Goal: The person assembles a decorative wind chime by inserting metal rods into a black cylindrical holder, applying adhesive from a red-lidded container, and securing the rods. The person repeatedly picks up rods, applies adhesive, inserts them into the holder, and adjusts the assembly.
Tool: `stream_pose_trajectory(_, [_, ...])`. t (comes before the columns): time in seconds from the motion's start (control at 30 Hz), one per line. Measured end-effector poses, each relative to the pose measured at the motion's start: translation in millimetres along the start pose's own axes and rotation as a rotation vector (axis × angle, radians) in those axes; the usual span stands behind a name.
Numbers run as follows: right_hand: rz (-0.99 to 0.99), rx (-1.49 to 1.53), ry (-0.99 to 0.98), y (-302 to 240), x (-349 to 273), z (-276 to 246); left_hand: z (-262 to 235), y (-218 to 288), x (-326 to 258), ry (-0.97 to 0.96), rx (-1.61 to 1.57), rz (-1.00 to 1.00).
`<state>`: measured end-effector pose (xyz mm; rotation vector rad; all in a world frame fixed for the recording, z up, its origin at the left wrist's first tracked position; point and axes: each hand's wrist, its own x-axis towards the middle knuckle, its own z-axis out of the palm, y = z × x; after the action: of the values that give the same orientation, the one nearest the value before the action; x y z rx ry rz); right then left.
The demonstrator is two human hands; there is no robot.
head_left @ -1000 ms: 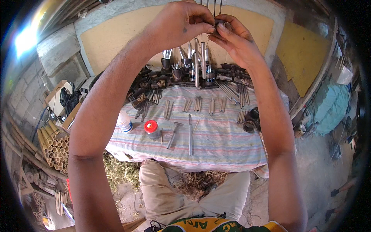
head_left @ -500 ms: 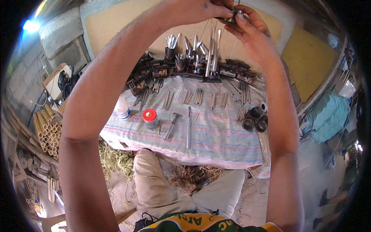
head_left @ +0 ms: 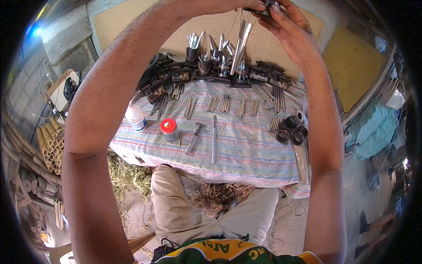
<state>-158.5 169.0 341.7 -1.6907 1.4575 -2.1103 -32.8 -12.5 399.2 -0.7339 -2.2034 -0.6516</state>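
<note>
Both arms are raised, with my hands close together at the top edge. My left hand [head_left: 233, 4], partly cut off by the edge, is closed on the dark top piece of a wind chime [head_left: 241, 48]. My right hand [head_left: 293, 27] pinches the same piece from the other side. Thin strings run down from it, and silvery tubes hang below in front of the board. On the cloth-covered table [head_left: 246, 152] lie a hammer [head_left: 194, 138], a long metal rod [head_left: 214, 141] and a thin stick [head_left: 221, 130]. A red-lidded jar [head_left: 169, 130] and a white bottle [head_left: 136, 118] stand to their left.
Dark holders with metal tubes [head_left: 192, 47] and dark carved pieces [head_left: 181, 75] line the table's back. Bundles of thin tubes [head_left: 225, 104] lie before them. Several black rings [head_left: 290, 122] sit at the right. Cut bamboo [head_left: 52, 147] is stacked left; a teal bag [head_left: 373, 132] stands right.
My hands have moved slightly up, further out at the top edge, still holding the wind chime. Its hanging tubes now tilt more. The table appears slightly higher in view.
</note>
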Motion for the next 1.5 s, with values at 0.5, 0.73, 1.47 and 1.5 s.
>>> stream_pose_trajectory(0.5, [-0.077, -0.286, 0.118, 2.4, -45.8, 24.3, 24.9, 11.0, -32.9, 0.03, -0.053, -0.083])
stream_pose_trajectory(0.73, [0.157, -0.357, 0.139, 47.8, -185.1, 27.3, 59.3, 26.1, -90.2, -0.563, -0.671, -0.476])
stream_pose_trajectory(1.47, [0.706, 0.221, 0.365, 115.5, -355.2, 68.3, 164.6, -129.9, -20.9, -0.021, -0.805, -0.769])
stream_pose_trajectory(1.5, [0.718, 0.215, 0.375, 115.7, -360.1, 70.8, 168.5, -141.5, -26.8, -0.133, -0.477, -0.705])
